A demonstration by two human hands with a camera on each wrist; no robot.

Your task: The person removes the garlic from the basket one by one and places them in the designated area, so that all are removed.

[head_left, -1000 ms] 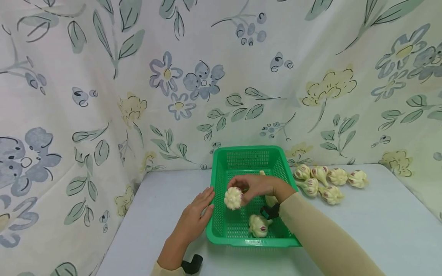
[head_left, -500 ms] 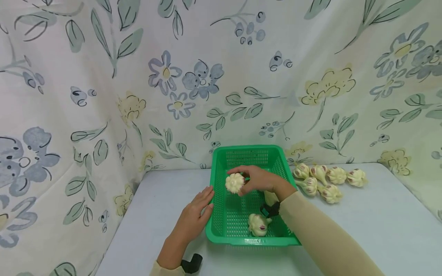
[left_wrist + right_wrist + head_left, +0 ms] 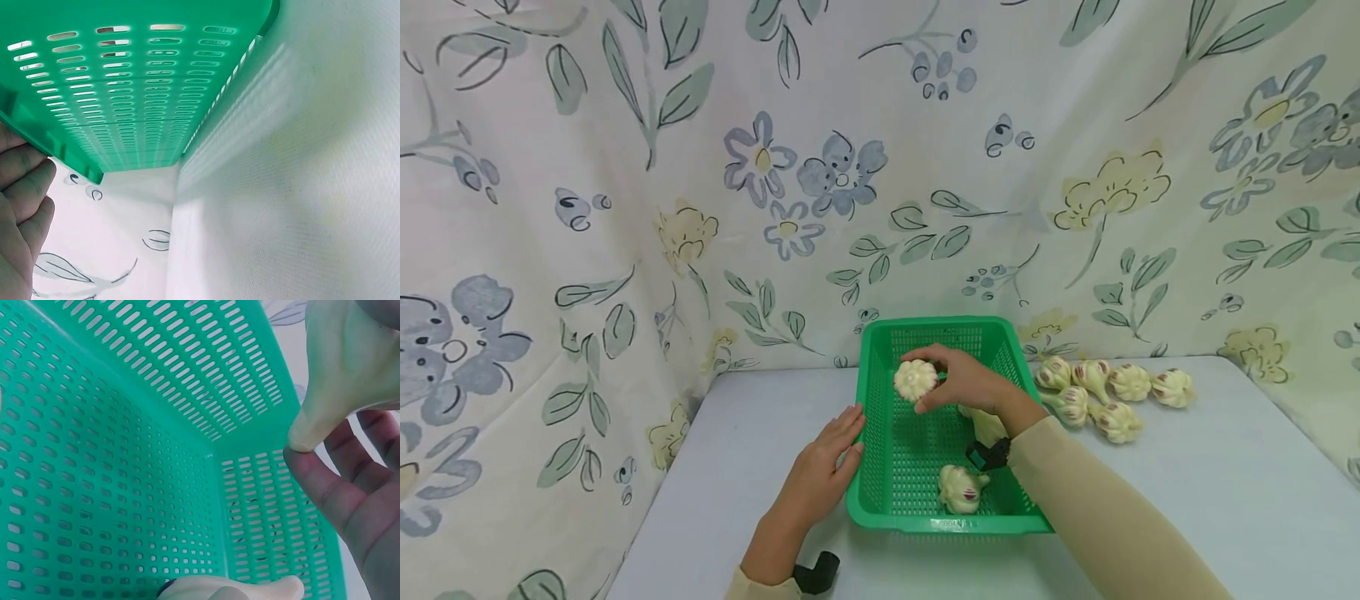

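My right hand (image 3: 958,379) grips a garlic bulb (image 3: 915,381) over the far part of a green plastic basket (image 3: 951,524). In the right wrist view, that bulb (image 3: 347,356) hangs stem-down, its stem end at a fingertip of the hand (image 3: 369,487). My left hand (image 3: 823,471) lies with straight fingers along the basket's left rim, and the left wrist view has its fingers (image 3: 28,178) against that rim. One garlic bulb (image 3: 961,489) lies near the basket's front wall. Another pale bulb (image 3: 988,427) is partly hidden under my right wrist.
Several garlic bulbs (image 3: 1118,422) lie grouped on the white table (image 3: 1240,500), just right of the basket. A floral cloth (image 3: 820,292) hangs behind the table and down its left side.
The right hand has moved away from me, toward the basket's far end, carrying the garlic bulb along. The left hand and the basket have stayed in place.
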